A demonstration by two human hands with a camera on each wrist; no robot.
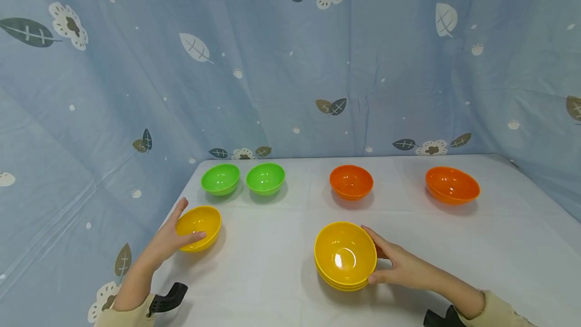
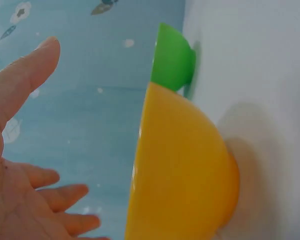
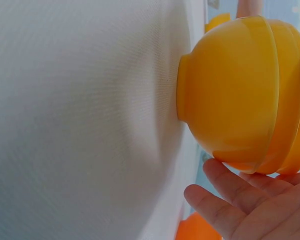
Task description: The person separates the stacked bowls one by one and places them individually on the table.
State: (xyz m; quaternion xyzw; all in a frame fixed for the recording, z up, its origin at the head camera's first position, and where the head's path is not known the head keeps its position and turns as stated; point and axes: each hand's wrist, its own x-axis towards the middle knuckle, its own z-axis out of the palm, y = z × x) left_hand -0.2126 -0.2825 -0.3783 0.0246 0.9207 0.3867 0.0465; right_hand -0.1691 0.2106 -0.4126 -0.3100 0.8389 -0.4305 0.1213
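On the left, my left hand (image 1: 170, 238) is spread beside a yellow bowl (image 1: 206, 223), its thumb extending over the bowl's near side in the head view. The left wrist view shows that hand's fingers apart, with a gap between them and the yellow bowl (image 2: 180, 170). Near the middle front stand nested yellow bowls (image 1: 342, 251), their rims showing as layers. My right hand (image 1: 399, 266) holds this stack from the right, fingers at the far rim and thumb at the near side. Seen from the right wrist, fingertips meet the wall of the stacked yellow bowls (image 3: 235, 95).
Two green bowls (image 1: 221, 179) stand side by side at the back left. An orange bowl (image 1: 351, 182) sits at the back middle, another orange bowl (image 1: 452, 185) at the back right. A white cloth (image 1: 268, 256) covers the table; a blue patterned curtain (image 1: 272, 64) hangs behind.
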